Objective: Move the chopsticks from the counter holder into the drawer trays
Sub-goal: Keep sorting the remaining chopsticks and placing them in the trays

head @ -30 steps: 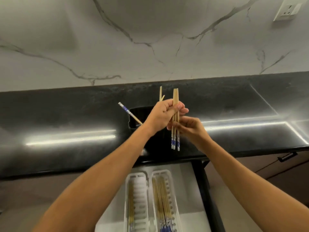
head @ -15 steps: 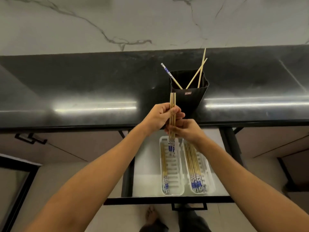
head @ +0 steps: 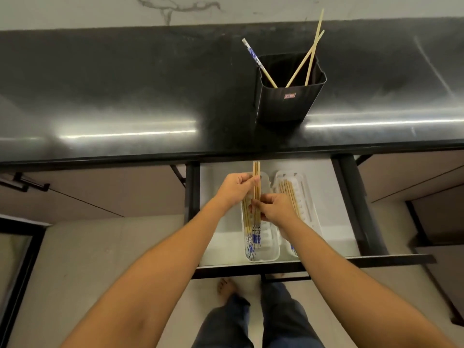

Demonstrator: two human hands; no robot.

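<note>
A small bundle of wooden chopsticks point(head: 256, 194) with blue patterned ends is held lengthwise just above the left white tray point(head: 270, 249) in the open drawer. My left hand point(head: 236, 189) pinches the bundle near its far end, and my right hand point(head: 275, 209) grips it lower down. That tray holds a few chopsticks along its left side. The right white tray point(head: 307, 197) holds several more, partly hidden by my right arm. On the black counter stands the black holder point(head: 288, 101) with three chopsticks point(head: 310, 56) sticking out.
The drawer point(head: 346, 202) is pulled out below the counter edge point(head: 150, 159), with black rails on both sides. My feet and legs show under its front. Closed cabinet fronts flank the drawer. A marble wall runs behind the counter.
Both hands have carried the bundle down from in front of the holder, past the counter edge, to just over the left tray. The view has tilted downward.
</note>
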